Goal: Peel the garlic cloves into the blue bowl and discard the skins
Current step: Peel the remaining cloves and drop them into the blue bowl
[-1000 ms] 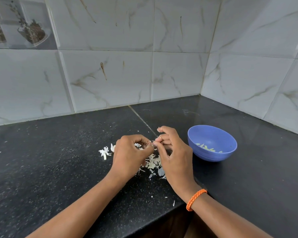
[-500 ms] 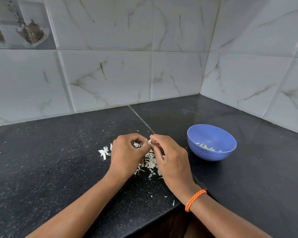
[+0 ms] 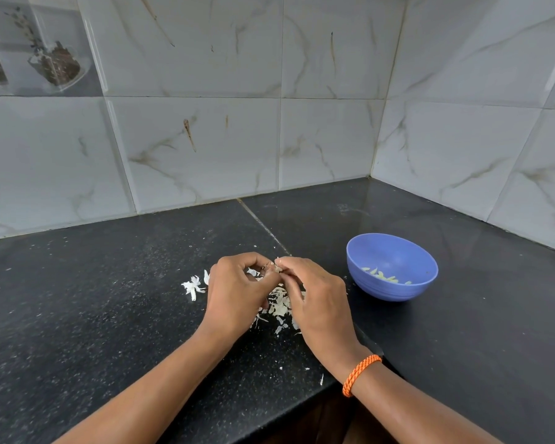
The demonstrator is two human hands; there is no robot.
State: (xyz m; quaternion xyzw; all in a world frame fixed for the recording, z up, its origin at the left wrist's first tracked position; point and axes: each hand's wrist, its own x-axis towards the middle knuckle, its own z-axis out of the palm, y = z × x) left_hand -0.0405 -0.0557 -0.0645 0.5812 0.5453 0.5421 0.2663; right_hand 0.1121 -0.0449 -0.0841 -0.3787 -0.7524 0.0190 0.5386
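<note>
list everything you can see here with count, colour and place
bowl: one, blue, on the counter right of the hands
peeled garlic: a few pale pieces, inside the bowl
garlic skins: a loose pile, white, on the counter under the hands
skin scrap: one cluster, white, left of the pile
counter: one, black speckled, in a tiled corner
wall tiles: grey-white marble look, behind the counter
garlic clove: one, pale, pinched between both hands
bracelet: one, orange, right wrist
left hand: curled, pinching the clove
right hand: curled, pinching the clove
</note>
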